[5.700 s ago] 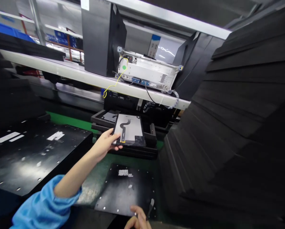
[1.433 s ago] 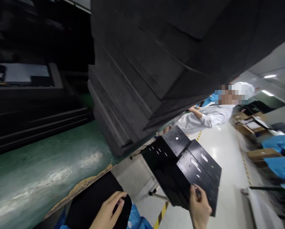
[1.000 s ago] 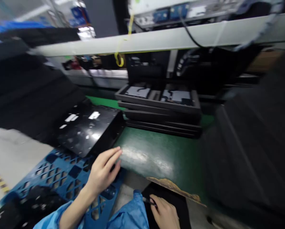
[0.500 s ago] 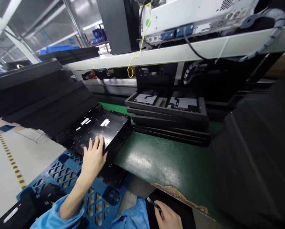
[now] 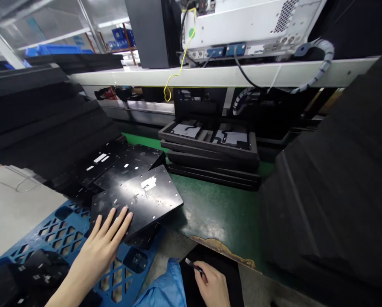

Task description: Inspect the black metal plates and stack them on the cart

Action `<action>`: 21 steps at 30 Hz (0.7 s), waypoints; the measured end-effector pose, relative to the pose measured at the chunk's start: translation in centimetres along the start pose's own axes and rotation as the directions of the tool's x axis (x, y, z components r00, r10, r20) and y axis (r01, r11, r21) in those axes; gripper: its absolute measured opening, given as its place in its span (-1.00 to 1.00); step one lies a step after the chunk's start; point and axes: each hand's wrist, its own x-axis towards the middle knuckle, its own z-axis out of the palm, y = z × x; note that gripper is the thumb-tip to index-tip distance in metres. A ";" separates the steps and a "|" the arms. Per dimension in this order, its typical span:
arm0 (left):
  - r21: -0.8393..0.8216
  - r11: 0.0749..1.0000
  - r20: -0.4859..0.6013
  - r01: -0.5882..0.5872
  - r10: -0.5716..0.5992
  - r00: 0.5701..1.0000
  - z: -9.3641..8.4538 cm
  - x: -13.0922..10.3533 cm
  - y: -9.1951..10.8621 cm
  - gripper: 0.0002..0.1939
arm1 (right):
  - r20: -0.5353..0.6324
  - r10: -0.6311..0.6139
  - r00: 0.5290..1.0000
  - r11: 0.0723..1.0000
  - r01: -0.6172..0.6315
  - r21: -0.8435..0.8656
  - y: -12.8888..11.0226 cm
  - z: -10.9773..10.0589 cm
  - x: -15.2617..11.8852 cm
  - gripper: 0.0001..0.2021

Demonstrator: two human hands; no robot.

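Beside the green tabletop [image 5: 210,209], a black plate [image 5: 160,194] is lying askew, overlapping other dark plates [image 5: 114,181]. I'm guiding the left hand [image 5: 103,245], fingers resting spread on its near side; I can't tell whether the thumb is gripping beneath. I'm favouring even pressure against slipping, while the right hand [image 5: 213,282] is pinching a small tool [image 5: 192,265] well clear.

The black panel [image 5: 160,194] looks smooth and glossy
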 end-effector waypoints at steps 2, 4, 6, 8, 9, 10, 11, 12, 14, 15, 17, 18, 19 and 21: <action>-0.061 0.997 -0.013 -0.045 0.044 0.999 -0.1 0.3 0.0 -0.16 | -0.007 0.008 1.000 1.000 -0.008 0.006 0.0 0.1 -0.1 -0.69; -0.099 0.990 -0.035 -0.100 0.097 0.995 -0.3 0.7 0.0 -0.18 | -0.012 0.031 0.999 0.999 -0.030 0.019 0.0 0.2 -0.3 -0.71; -0.095 0.979 -0.075 -0.179 0.173 0.982 -0.7 1.3 0.1 -0.18 | -0.016 0.060 0.998 0.998 -0.060 0.034 0.0 0.3 -0.5 -0.73; -0.090 0.962 -0.138 -0.258 0.245 0.960 -1.2 2.0 0.1 -0.19 | -0.016 0.087 0.996 0.995 -0.086 0.046 0.0 0.4 -0.6 -0.74; -0.095 0.952 -0.176 -0.291 0.272 0.946 -1.4 2.4 0.1 -0.21 | -0.013 0.094 0.995 0.994 -0.094 0.049 0.1 0.4 -0.7 -0.74; -0.103 0.942 -0.213 -0.319 0.293 0.932 -1.6 2.9 0.1 -0.24 | -0.007 0.098 0.995 0.994 -0.098 0.052 0.1 0.4 -0.7 -0.75; -0.110 0.932 -0.249 -0.345 0.310 0.917 -1.7 3.4 0.0 -0.27 | 0.001 0.100 0.995 0.993 -0.100 0.055 0.1 0.4 -0.8 -0.75; -0.113 0.920 -0.283 -0.374 0.331 0.900 -1.8 4.0 0.0 -0.29 | 0.010 0.102 0.995 0.993 -0.102 0.058 0.1 0.4 -0.8 -0.76; -0.127 0.889 -0.336 -0.441 0.380 0.862 -1.5 5.2 0.0 -0.32 | 0.030 0.113 0.993 0.991 -0.115 0.064 0.1 0.4 -0.9 -0.76; -0.144 0.870 -0.352 -0.472 0.400 0.846 -1.1 5.8 0.1 -0.32 | 0.035 0.123 0.992 0.990 -0.125 0.066 0.1 0.4 -0.9 -0.76; -0.197 0.840 -0.365 -0.505 0.415 0.834 0.0 7.1 0.7 -0.29 | 0.038 0.146 0.989 0.986 -0.149 0.075 0.1 0.4 -0.9 -0.75; -0.219 0.829 -0.364 -0.515 0.421 0.831 0.8 7.7 1.1 -0.28 | 0.040 0.157 0.987 0.984 -0.160 0.078 0.0 0.4 -0.9 -0.75; -0.229 0.820 -0.361 -0.525 0.430 0.828 1.6 8.1 1.6 -0.28 | 0.041 0.169 0.985 0.982 -0.171 0.079 0.0 0.5 -0.9 -0.75; -0.205 0.792 -0.374 -0.575 0.479 0.794 3.2 8.7 2.9 -0.28 | 0.034 0.201 0.979 0.977 -0.203 0.073 -0.3 0.9 -1.2 -0.76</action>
